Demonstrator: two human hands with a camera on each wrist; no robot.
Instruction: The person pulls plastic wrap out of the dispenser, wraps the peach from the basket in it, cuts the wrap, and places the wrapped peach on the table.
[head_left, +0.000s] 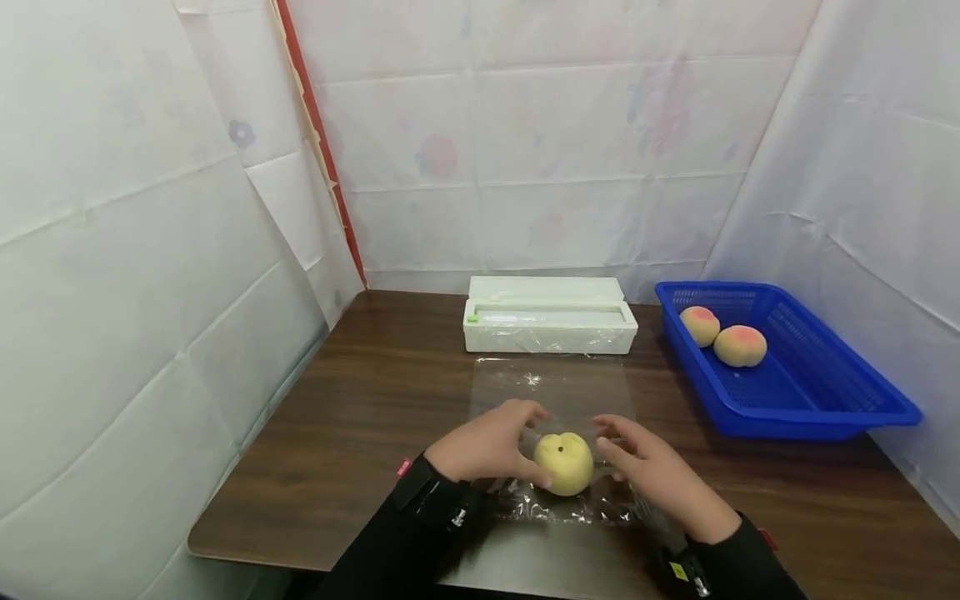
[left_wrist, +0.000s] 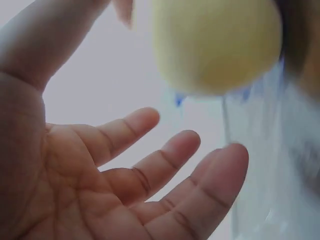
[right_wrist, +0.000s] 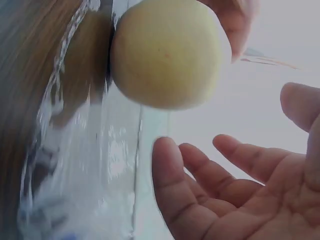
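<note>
A round, pale yellow peach [head_left: 564,467] with a small dark spot on top rests on a sheet of clear plastic wrap [head_left: 510,383] near the table's front. To its left is my left hand [head_left: 487,442], thumb right at the fruit's side and fingers loosely bent. My right hand [head_left: 663,475] hovers at the other side, its relaxed fingers a short way from the fruit. The left wrist view has the spread fingers [left_wrist: 180,185] below the blurred peach [left_wrist: 215,45]. In the right wrist view, a gap separates the fingers [right_wrist: 170,175] from the peach [right_wrist: 167,55].
Behind the fruit stands a long white box [head_left: 551,337] with its lid raised, the wrap stretching from its front. A blue plastic basket [head_left: 810,375] at the right holds two pink-topped peaches [head_left: 740,346]. White sheeting [head_left: 555,150] surrounds the brown wooden table [head_left: 360,417].
</note>
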